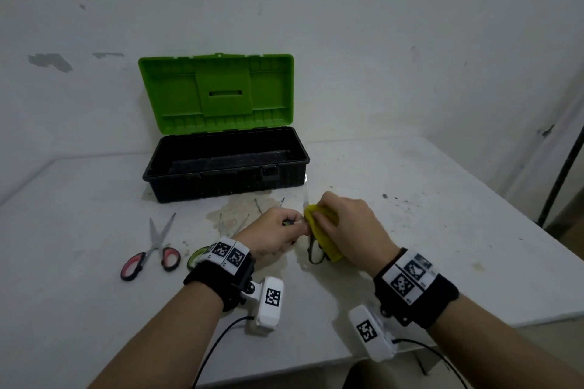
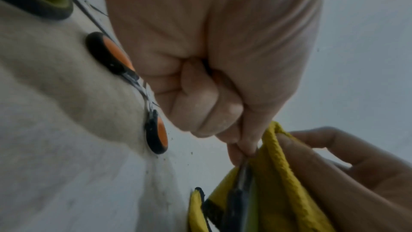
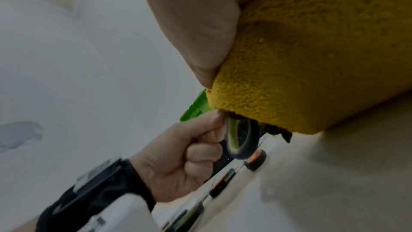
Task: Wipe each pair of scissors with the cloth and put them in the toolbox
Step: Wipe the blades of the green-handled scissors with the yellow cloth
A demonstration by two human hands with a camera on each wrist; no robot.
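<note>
A: Scissors (image 1: pixel 306 199) with green-lined handles are held just in front of the toolbox (image 1: pixel 226 164), which stands open; wiping is the step in hand.

B: By what are they held?

A: The left hand (image 1: pixel 275 235) is clamped on a handle; the right hand (image 1: pixel 350 227) is closed on the yellow cloth (image 1: pixel 322 230), folded round the blades. Next, placing in the toolbox seems called for.

B: What is hidden?

A: The blades, largely, under the cloth. The red-handled scissors (image 1: pixel 151 249), left of the toolbox front, appear unwiped.
</note>
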